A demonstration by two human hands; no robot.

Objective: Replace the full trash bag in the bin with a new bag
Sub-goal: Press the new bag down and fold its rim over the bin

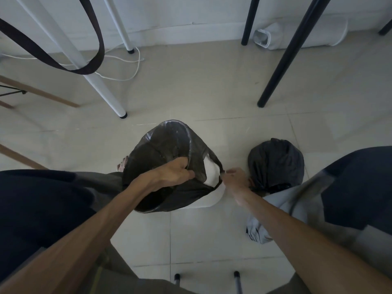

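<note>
Left hand [178, 170] clutching new bag [169, 149] inside bin [210, 172]; right hand [234, 179] pinching bag edge at bin's right rim, still uncovered.

We are seeing the bin [212, 177] standing on the floor [212, 92], with the new bag [169, 149] lying over its mouth. The full bag [275, 162] is sitting just right of it. Table legs [286, 58] are standing behind both.
</note>
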